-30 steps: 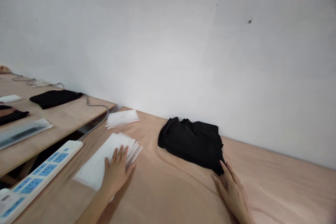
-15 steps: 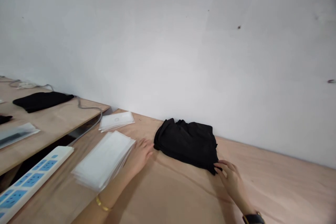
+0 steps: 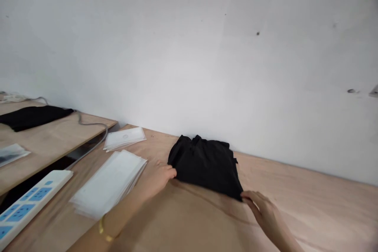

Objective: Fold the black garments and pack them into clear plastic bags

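Two hands (image 3: 160, 176) (image 3: 264, 207) pinch black cloth (image 3: 205, 165); one bag (image 3: 115, 138) bears an unreadable mark (image 3: 125, 136).

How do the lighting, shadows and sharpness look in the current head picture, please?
Head view: wall brightest mid-picture, dimmer toward the corners; head view: soft shadow on the table beside the left forearm; head view: left hand slightly blurred, folds in the black cloth faint.

On the table (image 3: 177, 220), sleeves (image 3: 106, 185) lie between power strip (image 3: 32, 208) and cloth (image 3: 205, 167) (wall (image 3: 189, 55) behind)
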`<state>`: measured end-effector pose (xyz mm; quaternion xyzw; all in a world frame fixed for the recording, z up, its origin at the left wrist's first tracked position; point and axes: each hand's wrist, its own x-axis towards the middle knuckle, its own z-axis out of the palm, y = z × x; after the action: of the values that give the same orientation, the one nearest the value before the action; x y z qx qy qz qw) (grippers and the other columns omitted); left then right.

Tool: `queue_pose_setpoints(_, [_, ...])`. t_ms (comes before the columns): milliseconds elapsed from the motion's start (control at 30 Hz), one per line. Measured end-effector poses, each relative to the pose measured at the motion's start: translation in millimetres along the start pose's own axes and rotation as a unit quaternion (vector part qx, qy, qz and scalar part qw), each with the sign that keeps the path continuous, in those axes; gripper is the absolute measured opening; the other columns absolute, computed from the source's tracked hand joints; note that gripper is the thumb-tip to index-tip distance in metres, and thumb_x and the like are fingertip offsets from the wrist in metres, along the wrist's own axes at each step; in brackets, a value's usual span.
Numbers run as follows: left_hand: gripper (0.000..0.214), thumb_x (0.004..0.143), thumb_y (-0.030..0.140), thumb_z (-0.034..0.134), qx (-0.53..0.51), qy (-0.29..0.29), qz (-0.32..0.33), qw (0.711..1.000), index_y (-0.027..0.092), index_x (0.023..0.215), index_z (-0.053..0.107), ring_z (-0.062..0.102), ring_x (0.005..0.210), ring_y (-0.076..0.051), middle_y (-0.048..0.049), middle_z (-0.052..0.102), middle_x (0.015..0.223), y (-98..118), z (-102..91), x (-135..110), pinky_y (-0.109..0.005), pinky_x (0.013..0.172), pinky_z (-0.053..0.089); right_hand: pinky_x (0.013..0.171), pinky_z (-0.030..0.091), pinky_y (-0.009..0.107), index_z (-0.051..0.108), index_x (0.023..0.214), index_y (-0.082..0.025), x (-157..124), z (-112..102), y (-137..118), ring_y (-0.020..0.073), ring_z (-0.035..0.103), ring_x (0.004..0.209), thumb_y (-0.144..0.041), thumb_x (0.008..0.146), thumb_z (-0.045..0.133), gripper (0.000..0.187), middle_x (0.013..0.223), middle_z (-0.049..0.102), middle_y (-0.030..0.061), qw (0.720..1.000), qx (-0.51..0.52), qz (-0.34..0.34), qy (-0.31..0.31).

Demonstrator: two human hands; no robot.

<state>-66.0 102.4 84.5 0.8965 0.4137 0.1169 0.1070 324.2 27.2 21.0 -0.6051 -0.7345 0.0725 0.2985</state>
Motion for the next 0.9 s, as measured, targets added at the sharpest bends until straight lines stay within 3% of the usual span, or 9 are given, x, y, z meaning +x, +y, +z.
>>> queue_pose_setpoints(133, [0.014,0.085,0.02,0.056,-0.07,-0.072,0.003,0.995,0.026,0.083,0.068,0.063,0.081,-0.017,0.0037,0.07,0.082,22,-3.5,-49,-0.027,0.076,0.042,0.061,0.053,0.023,0.067,0.088,-0.029,-34,-10,-41,0.0174,0.068,0.069,-0.044,0.09,0.044,0.028,0.073,0.071,-0.0005,0.982,0.064,0.052,-0.172])
queue_pose_setpoints(233, [0.017,0.088,0.027,0.055,-0.099,-0.036,0.013,0.994,0.028,0.1,0.068,0.061,0.097,-0.019,0.0012,0.07,0.101,38,15.0,-52,-0.03,0.087,0.044,0.081,0.055,0.03,0.067,0.1,-0.029,-34,18,-64,0.0212,0.067,0.094,-0.043,0.092,0.04,0.031,0.098,0.073,0.0025,0.995,0.038,0.022,-0.095])
queue_pose_setpoints(300, [0.03,0.088,0.032,0.057,-0.087,-0.022,0.023,0.996,0.029,0.118,0.061,0.05,0.12,-0.025,-0.0027,0.06,0.126,43,35.2,-47,-0.042,0.103,0.035,0.097,0.047,0.043,0.063,0.115,-0.03,-31,46,-71,0.0269,0.055,0.118,-0.042,0.091,0.044,0.033,0.122,0.064,0.0035,0.998,-0.025,-0.034,-0.053])
queue_pose_setpoints(367, [0.048,0.085,0.04,0.061,-0.069,-0.039,0.019,0.997,0.032,0.131,0.05,0.034,0.133,-0.031,-0.0048,0.046,0.141,44,54.2,-48,-0.056,0.109,0.022,0.103,0.04,0.055,0.05,0.13,-0.034,-35,68,-72,0.0305,0.041,0.13,-0.043,0.089,0.047,0.042,0.138,0.052,0.002,0.991,-0.086,-0.074,-0.068])
queue_pose_setpoints(433, [0.059,0.083,0.047,0.061,-0.062,-0.068,0.016,0.996,0.035,0.137,0.041,0.029,0.136,-0.033,-0.0043,0.041,0.145,44,66.1,-59,-0.062,0.108,0.018,0.103,0.039,0.057,0.039,0.137,-0.038,-44,79,-70,0.0304,0.039,0.132,-0.045,0.09,0.047,0.049,0.143,0.045,0.0002,0.983,-0.117,-0.098,-0.099])
queue_pose_setpoints(600, [0.054,0.089,0.05,0.051,-0.051,-0.03,0.004,0.998,0.041,0.139,0.034,0.036,0.132,-0.029,0.0008,0.032,0.15,44,68.7,-79,-0.052,0.107,0.03,0.105,0.04,0.048,0.036,0.139,-0.036,-55,74,-71,0.0242,0.039,0.132,-0.045,0.093,0.039,0.047,0.144,0.043,-0.0001,0.984,-0.115,-0.085,-0.107])
queue_pose_setpoints(733, [0.061,0.09,0.056,0.043,-0.024,-0.006,-0.034,0.999,0.036,0.144,0.025,0.018,0.139,-0.033,-0.0025,0.021,0.154,32,74.1,-63,-0.058,0.11,0.017,0.108,0.026,0.061,0.026,0.143,-0.038,-33,78,-77,0.0286,0.024,0.139,-0.051,0.092,0.037,0.054,0.15,0.032,-0.0008,0.983,-0.119,-0.075,-0.119])
queue_pose_setpoints(800, [0.068,0.086,0.062,0.045,-0.023,-0.018,-0.034,0.999,0.036,0.145,0.024,0.016,0.139,-0.035,-0.0039,0.023,0.153,24,75.9,-55,-0.06,0.109,0.014,0.106,0.026,0.064,0.027,0.142,-0.039,-22,80,-75,0.0304,0.027,0.138,-0.053,0.091,0.038,0.054,0.15,0.034,0.0,0.983,-0.108,-0.074,-0.132])
queue_pose_setpoints(900, [0.057,0.087,0.059,0.047,-0.042,0.011,-0.046,0.998,0.032,0.137,0.041,0.036,0.13,-0.032,-0.0061,0.042,0.143,17,69.4,-41,-0.051,0.106,0.027,0.103,0.038,0.053,0.044,0.135,-0.031,-8,73,-61,0.027,0.045,0.127,-0.045,0.093,0.038,0.045,0.137,0.052,0.0056,0.993,-0.058,-0.067,-0.081])
